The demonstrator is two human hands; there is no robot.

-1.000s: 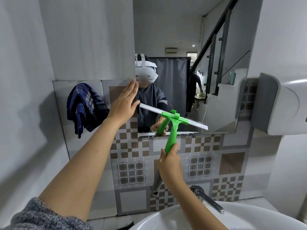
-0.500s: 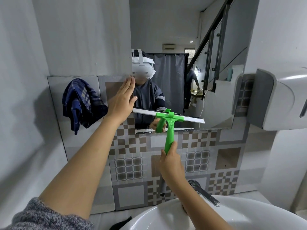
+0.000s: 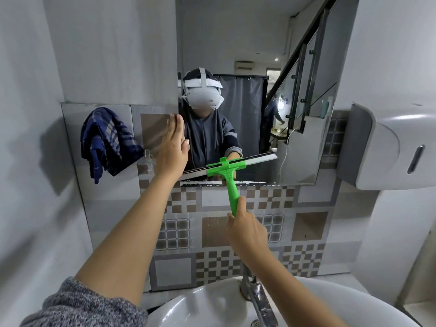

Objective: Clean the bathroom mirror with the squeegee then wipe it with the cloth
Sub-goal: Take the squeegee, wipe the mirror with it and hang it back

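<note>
The right hand (image 3: pixel 247 228) grips the green squeegee (image 3: pixel 230 175) by its handle; the blade, above the fingers, is tilted across the lower mirror (image 3: pixel 259 55). The left hand (image 3: pixel 173 145), fingers straight, is at the mirror's left edge; the plaid cloth (image 3: pixel 106 140) hangs to their left.

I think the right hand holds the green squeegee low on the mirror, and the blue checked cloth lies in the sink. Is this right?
Not quite. The head view shows the blue checked cloth hanging on the tiled wall left of the mirror, not in the sink. The rest is correct: the right hand grips the green squeegee low on the mirror.
</note>
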